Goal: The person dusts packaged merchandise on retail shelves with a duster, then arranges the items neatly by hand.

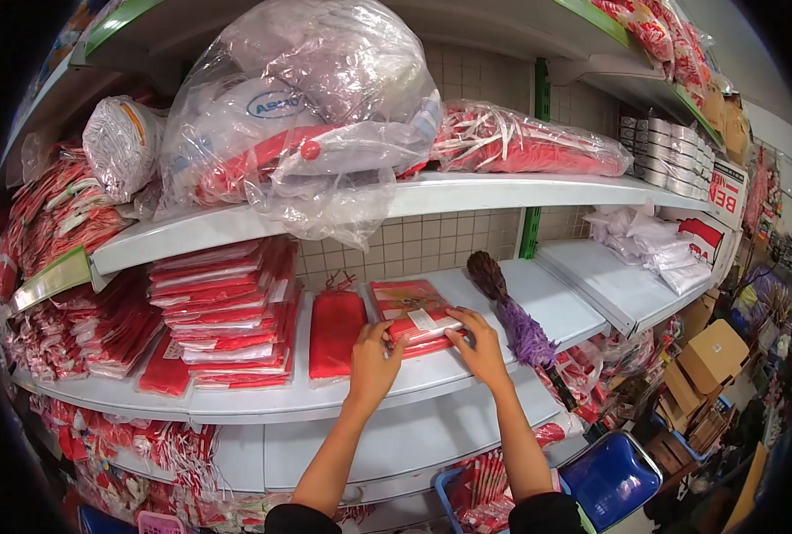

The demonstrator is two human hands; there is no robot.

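A flat red packet in clear plastic (431,331), with a white label on top, lies on the middle shelf. My left hand (375,358) grips its left edge with bent fingers, and my right hand (478,345) holds its right edge. Behind it, touching or partly under it, is another red packet with a golden patch (406,294). Just left of my left hand lies a plain red packet (337,331). To the right of my right hand rests a duster with purple feathers (522,331), its dark end toward the wall.
A tall stack of red plastic-wrapped packets (227,320) stands at the left on this shelf. Overhead, the upper shelf (476,198) carries a big clear plastic bag (307,89). White packets (649,245) lie at the right. Below are a blue stool (611,481) and cardboard boxes (714,356).
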